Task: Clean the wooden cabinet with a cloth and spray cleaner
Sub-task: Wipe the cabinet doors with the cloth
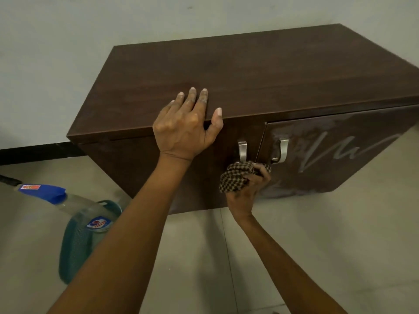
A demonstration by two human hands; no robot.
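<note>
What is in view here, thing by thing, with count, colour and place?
wooden cabinet: 1, dark brown, by the wall
door handles: 2, silver, side by side on its front
smears: several, whitish, right door
checked cloth: 1, brown and beige, below the handles
spray bottle: 1, clear, blue head, by the basket
basket: 1, teal, floor, left
left hand: flat on the cabinet top
right hand: grips the cloth
</note>
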